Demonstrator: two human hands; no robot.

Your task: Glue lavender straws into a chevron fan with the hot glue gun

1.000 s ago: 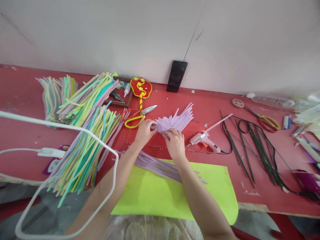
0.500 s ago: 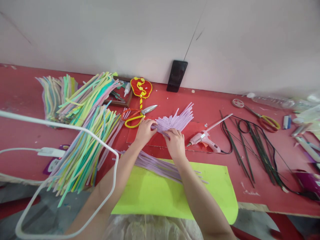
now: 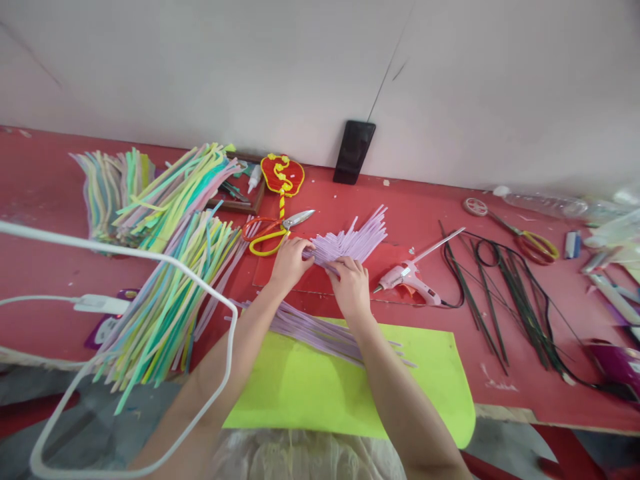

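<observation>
Left hand [image 3: 293, 260] and right hand [image 3: 351, 288], arms outstretched, curl nearly closed on lilac strips [image 3: 361, 239]. Slim and straight, the strips fan into a jagged edge.

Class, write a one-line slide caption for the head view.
Left hand and right hand hold lilac strips beside a pink glue gun.
</observation>
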